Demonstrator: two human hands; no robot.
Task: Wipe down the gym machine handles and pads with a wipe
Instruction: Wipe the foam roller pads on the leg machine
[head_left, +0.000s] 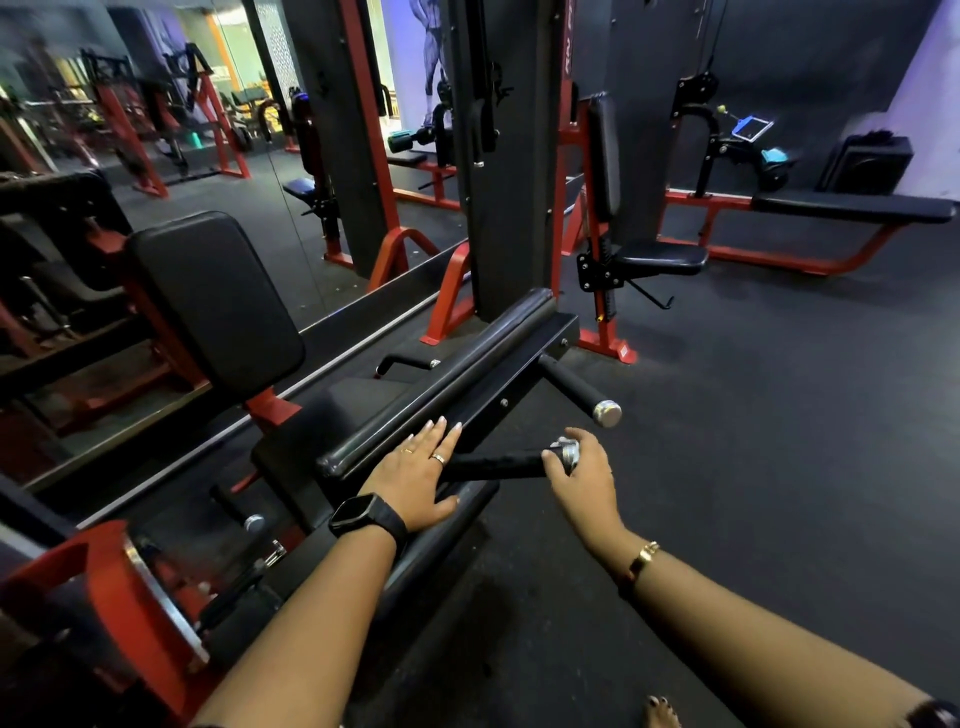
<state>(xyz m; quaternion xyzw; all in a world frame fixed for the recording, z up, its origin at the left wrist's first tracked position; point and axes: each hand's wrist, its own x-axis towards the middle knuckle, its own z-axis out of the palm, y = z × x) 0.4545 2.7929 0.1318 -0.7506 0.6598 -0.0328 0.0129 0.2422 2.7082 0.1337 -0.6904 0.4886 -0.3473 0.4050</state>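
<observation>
The left hand (415, 480) lies flat with fingers straight, palm down on the machine's black frame just beside the long roll pad (441, 384), at the root of the near handle (493, 466). The right hand (584, 470) is curled round that handle's outer end, gripping a crumpled pale wipe (567, 449) against it. Most of the wipe is buried in the fist, and the handle's end cap is hidden too, while the far handle (576, 389) shows its chrome cap. Lettering on the red upright (569, 41) is there, but too blurred to read.
</observation>
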